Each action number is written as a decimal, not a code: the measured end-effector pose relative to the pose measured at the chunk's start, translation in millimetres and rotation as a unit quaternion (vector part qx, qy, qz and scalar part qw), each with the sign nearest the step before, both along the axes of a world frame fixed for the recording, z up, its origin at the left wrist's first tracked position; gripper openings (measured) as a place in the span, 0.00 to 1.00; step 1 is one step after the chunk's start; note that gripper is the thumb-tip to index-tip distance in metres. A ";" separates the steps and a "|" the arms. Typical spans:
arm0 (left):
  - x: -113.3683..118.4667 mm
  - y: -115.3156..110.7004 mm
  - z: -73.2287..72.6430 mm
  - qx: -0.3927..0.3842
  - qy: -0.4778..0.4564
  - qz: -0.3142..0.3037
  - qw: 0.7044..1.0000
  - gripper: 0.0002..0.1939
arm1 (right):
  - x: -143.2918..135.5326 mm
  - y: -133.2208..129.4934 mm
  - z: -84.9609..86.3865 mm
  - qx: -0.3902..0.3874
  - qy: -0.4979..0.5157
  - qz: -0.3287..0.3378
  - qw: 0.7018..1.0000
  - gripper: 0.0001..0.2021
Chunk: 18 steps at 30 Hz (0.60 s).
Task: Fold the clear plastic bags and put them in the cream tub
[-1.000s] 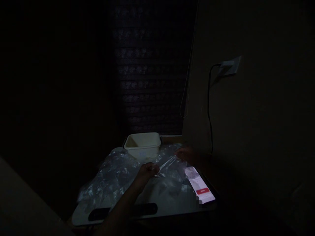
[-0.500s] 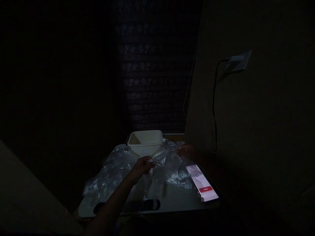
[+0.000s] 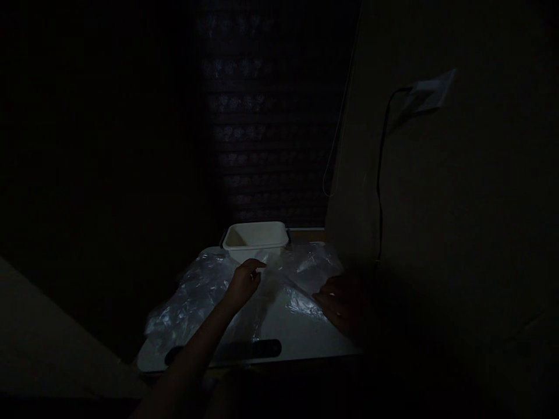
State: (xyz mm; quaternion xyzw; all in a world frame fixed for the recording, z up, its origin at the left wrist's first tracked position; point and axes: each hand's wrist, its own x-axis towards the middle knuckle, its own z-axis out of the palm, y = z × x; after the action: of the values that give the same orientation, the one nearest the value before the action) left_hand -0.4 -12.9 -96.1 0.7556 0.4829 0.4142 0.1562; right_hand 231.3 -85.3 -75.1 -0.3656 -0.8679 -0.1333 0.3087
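Dim light leaves the left side and lower right nearly black, while faint highlights glint on clear plastic (image 3: 187,302) across the worktop (image 3: 305,340); the right hand (image 3: 338,297) blurs into shadow.

Right hand (image 3: 336,297): dim and blurred, its grip on the clear plastic (image 3: 187,302) unclear.
Left hand (image 3: 244,279): undersides of the fingers hidden; hold on the plastic uncertain.
Left forearm (image 3: 198,346): cut off by the bottom edge.
Tub (image 3: 257,248): lower front veiled by plastic, inner floor hidden.
Bench (image 3: 305,337): right end lost in darkness.
Blind (image 3: 262,134): top cut off.
Wall socket (image 3: 432,93): details blurred.
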 end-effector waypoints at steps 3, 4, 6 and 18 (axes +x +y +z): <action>-2.6 -20.3 -14.6 0.048 0.010 0.067 0.997 0.16 | -6.1 -6.3 -51.0 -0.066 -0.013 0.004 0.998 0.07; -1.3 -29.8 -18.8 0.064 0.005 0.080 0.995 0.16 | -8.5 -7.1 -66.4 -0.087 -0.013 0.005 0.996 0.06; 5.3 -50.2 -25.7 0.075 0.002 0.081 0.994 0.16 | -14.1 -9.9 -90.4 -0.133 -0.018 -0.003 0.991 0.06; 51.0 -80.9 -79.6 -0.103 0.240 -0.108 0.959 0.18 | -27.8 -37.9 -108.5 -0.214 -0.045 -0.017 0.976 0.13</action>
State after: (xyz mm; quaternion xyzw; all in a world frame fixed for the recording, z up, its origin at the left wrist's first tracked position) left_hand 50.6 -93.8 -175.6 0.8601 0.4619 0.1498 0.1564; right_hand 203.5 -123.2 -183.6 -0.4314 -0.8830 0.0338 0.1820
